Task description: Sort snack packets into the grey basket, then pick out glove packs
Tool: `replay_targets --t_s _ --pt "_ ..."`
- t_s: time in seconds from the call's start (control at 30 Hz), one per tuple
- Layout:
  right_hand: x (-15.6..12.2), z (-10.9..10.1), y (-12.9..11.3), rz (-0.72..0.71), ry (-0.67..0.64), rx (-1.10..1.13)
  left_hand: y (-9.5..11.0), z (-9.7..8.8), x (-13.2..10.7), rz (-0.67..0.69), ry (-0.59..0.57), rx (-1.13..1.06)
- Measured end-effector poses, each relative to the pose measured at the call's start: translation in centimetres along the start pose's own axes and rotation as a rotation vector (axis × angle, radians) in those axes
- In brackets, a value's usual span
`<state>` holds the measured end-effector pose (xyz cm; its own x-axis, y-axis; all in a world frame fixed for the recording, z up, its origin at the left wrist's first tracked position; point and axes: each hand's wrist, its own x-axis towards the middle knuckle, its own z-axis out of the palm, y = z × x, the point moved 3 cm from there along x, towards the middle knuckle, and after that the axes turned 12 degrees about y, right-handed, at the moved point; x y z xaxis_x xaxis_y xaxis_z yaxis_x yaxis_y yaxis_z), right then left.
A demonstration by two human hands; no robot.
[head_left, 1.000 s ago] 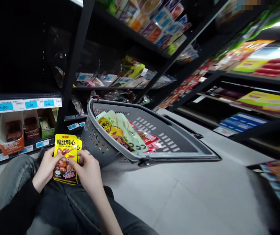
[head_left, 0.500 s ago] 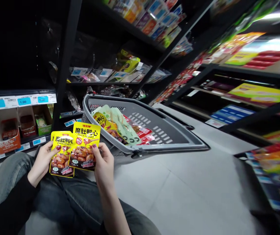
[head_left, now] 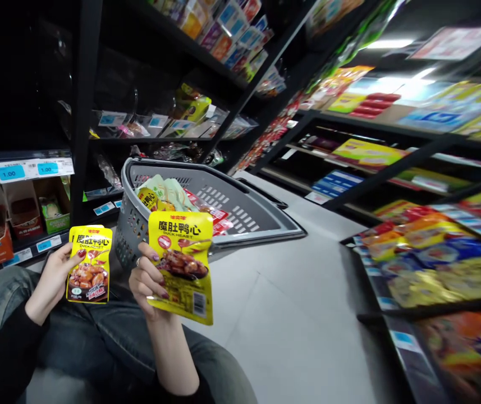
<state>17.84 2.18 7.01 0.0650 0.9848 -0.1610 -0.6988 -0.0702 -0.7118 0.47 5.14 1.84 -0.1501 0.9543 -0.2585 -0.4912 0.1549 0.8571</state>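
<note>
My left hand [head_left: 50, 278] grips a yellow duck-heart snack pouch [head_left: 89, 272] by its left edge, held upright above my knee. My right hand [head_left: 150, 283] is closed on a second, identical yellow pouch [head_left: 182, 264], lifted higher and further right, with its lower part bent toward me. Just behind both pouches a grey plastic shopping basket [head_left: 248, 216] rests tilted on the floor, with several pale green and red snack packs [head_left: 168, 196] piled in its near end.
Black store shelving with packaged snacks runs along the left, back and right. Blue price tags [head_left: 21, 168] line the left shelf, with open cardboard display boxes [head_left: 21, 210] below. Low racks of bright packets [head_left: 434, 258] crowd the right. Grey tiled floor [head_left: 303, 325] stretches ahead.
The two pouches were stacked together in both hands. They have come apart: my right hand has carried one up and to the right while the left keeps the other. The view has swung rightward.
</note>
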Motion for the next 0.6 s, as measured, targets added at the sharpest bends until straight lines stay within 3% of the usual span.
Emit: replay_targets --t_s 0.13,0.4,0.5,0.6 --pt "-0.2 0.2 -0.3 -0.023 0.046 -0.05 -0.1 0.0 0.0 -0.007 0.007 0.011" --pt "-0.8 0.9 -1.8 -0.106 -0.046 -0.306 -0.2 -0.1 0.0 -0.022 0.006 -0.001" --pt "-1.8 0.2 -5.6 -0.324 -0.032 -0.535 -0.2 -0.2 0.1 -0.029 0.014 -0.01" --pt "-2.5 -0.4 -11.9 -0.779 0.282 -0.745 0.0 -0.2 0.2 -0.038 0.025 -0.013"
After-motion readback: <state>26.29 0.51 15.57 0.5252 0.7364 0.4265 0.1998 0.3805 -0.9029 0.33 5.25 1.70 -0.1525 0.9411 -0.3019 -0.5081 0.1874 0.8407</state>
